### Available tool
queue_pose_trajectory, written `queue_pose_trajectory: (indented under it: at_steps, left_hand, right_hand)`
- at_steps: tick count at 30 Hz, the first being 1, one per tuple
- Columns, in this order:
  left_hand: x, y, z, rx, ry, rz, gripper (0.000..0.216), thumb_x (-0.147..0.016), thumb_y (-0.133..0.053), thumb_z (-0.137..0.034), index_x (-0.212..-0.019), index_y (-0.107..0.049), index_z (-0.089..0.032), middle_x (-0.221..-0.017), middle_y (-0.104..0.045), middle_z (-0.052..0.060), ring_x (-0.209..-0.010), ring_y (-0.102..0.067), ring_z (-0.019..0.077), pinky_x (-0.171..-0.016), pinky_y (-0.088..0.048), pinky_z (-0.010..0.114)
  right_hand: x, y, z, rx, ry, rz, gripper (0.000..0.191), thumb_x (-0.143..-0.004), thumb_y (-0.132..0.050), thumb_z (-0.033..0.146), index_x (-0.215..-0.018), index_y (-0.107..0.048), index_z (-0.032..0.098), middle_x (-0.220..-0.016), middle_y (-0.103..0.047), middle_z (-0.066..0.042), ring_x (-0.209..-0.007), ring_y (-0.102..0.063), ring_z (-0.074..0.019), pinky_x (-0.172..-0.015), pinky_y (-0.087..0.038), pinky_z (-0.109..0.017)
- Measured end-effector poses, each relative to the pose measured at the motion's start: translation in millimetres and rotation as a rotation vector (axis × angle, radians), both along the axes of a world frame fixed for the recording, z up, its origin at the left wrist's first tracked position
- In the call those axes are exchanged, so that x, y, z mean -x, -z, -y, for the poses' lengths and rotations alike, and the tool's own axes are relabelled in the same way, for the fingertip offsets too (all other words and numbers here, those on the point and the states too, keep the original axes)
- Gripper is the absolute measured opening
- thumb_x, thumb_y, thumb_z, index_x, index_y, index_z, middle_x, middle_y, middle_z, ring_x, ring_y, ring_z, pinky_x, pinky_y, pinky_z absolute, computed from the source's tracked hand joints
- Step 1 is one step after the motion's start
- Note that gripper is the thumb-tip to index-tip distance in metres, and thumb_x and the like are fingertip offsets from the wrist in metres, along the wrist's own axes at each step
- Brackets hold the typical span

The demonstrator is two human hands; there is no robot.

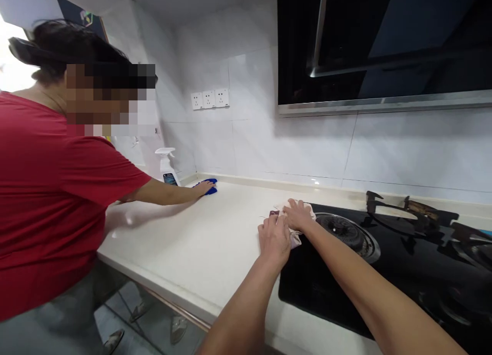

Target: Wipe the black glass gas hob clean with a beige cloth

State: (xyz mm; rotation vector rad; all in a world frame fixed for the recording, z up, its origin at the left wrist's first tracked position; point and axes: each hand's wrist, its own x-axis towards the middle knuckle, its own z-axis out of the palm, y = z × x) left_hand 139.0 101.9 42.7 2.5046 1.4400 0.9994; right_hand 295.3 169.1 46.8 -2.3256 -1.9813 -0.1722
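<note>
My left hand (274,239) and my right hand (297,215) both press on a white cloth (295,237) at the left edge of the black glass gas stove (319,288). The fingers of both hands curl over the cloth, which mostly hides beneath them. A small dark thing (273,212) peeks out just beyond my left fingertips. The cloth lies where the stove meets the cream countertop (200,242).
A person in a red shirt (49,191) stands at the left, one hand pressing a blue cloth (209,186) on the counter's far corner. A spray bottle (167,166) stands by the wall. A burner (348,232) and pan supports (407,209) sit on the stove, range hood (384,47) above.
</note>
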Motion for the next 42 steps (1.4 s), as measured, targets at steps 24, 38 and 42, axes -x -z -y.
queue_pose_trajectory:
  at_steps: [24,38,42]
  left_hand:
    - [10.5,-2.5,-7.5,0.248,0.015,0.034,0.039,-0.105,-0.035,-0.034,-0.109,-0.073,-0.025,-0.115,-0.075,0.008,-0.110,-0.068,0.0239,-0.091,-0.048,0.033]
    - [2.3,1.8,-7.2,0.145,0.105,0.235,0.035,-0.103,-0.043,-0.027,-0.124,-0.069,-0.022,-0.123,-0.069,0.009,-0.121,-0.061,0.0228,-0.108,-0.046,0.038]
    - [-2.2,8.6,-6.6,0.113,0.149,0.164,0.033,-0.101,-0.046,-0.027,-0.125,-0.068,-0.023,-0.122,-0.068,0.010,-0.118,-0.061,0.0248,-0.105,-0.048,0.040]
  right_hand:
    - [43.5,17.8,236.4,-0.133,-0.437,-0.136,0.035,-0.104,-0.043,0.034,-0.134,-0.060,0.038,-0.164,-0.036,-0.002,-0.145,-0.029,-0.0363,-0.114,-0.029,-0.066]
    - [21.3,4.2,59.7,-0.024,-0.299,-0.020,0.051,-0.102,-0.041,0.033,-0.152,-0.048,0.028,-0.165,-0.029,-0.011,-0.140,-0.033,-0.0367,-0.112,-0.034,-0.059]
    - [3.1,-1.2,18.4,0.046,-0.241,-0.035,0.044,-0.100,-0.048,0.037,-0.143,-0.058,0.035,-0.168,-0.025,-0.005,-0.142,-0.032,-0.0378,-0.110,-0.036,-0.060]
